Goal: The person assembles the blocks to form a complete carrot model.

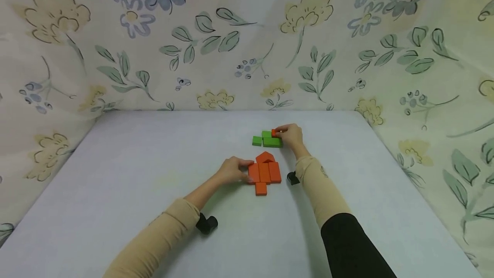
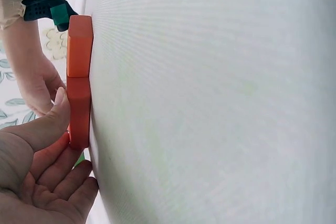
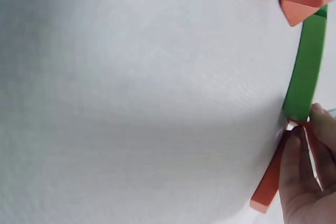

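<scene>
Several flat orange blocks lie joined on the white table, with a pointed orange block point(image 1: 265, 157) at the far end and a small square orange block point(image 1: 260, 188) at the near end. My left hand point(image 1: 233, 170) grips the left orange block point(image 2: 79, 114) of this group, thumb and fingers at its edges. Farther back, my right hand point(image 1: 292, 135) pinches a small red-orange block point(image 1: 273, 133), partly hidden by the fingers. It sits against a long green block point(image 1: 272, 142) and a green square block point(image 1: 266, 134). Another green square block point(image 1: 257, 140) lies just left of these.
The white table point(image 1: 154, 149) reaches back to a floral curtain point(image 1: 231, 55). Black wrist devices show beside the left forearm point(image 1: 206, 224) and the right forearm point(image 1: 292, 178). The orange group lies between the two arms, nearer than the green blocks.
</scene>
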Action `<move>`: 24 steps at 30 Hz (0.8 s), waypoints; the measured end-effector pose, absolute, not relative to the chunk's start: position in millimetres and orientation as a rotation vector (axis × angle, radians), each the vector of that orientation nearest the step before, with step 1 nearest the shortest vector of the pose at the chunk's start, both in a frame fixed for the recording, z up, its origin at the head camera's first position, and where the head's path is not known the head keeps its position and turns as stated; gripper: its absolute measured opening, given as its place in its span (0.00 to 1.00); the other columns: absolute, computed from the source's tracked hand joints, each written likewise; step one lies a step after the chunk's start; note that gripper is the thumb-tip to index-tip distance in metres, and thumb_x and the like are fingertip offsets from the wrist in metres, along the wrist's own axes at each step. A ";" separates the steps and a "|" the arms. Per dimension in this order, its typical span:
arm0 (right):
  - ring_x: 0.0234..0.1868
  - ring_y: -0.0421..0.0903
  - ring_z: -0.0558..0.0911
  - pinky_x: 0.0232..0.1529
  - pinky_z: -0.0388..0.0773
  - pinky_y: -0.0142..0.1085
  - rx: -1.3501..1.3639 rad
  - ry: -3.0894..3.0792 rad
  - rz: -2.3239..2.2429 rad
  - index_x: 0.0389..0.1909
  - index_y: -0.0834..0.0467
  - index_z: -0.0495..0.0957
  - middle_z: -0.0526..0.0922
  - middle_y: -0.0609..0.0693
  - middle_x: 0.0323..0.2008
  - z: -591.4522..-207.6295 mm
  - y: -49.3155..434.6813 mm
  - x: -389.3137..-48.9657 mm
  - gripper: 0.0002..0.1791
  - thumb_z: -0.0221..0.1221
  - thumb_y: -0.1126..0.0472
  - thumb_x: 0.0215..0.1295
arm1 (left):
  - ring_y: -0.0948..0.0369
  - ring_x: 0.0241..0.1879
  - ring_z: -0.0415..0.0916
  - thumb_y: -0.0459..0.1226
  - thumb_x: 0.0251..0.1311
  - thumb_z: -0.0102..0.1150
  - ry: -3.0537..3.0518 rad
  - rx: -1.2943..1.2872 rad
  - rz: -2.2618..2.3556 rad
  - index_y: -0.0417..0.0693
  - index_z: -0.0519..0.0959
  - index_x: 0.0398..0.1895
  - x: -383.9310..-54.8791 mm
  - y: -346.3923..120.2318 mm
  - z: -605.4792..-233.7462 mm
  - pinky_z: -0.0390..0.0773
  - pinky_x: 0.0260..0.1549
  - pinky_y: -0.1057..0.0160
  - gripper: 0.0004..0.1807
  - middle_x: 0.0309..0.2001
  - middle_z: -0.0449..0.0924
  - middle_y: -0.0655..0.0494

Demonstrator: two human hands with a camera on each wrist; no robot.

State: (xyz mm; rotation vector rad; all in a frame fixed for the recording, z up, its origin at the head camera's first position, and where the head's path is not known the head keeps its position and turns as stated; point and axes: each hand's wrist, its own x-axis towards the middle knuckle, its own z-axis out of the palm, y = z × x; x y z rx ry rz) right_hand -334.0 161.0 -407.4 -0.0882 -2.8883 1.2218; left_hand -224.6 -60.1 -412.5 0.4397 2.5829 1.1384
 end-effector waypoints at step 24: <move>0.61 0.62 0.72 0.63 0.67 0.49 0.290 -3.084 0.950 0.57 0.74 0.74 0.76 0.69 0.57 -398.6 187.5 -333.8 0.21 0.60 0.68 0.65 | 0.49 0.63 0.69 0.32 0.48 0.73 2.589 0.409 1.148 0.42 0.77 0.61 -225.6 -58.0 -414.8 0.67 0.62 0.50 0.32 0.59 0.77 0.45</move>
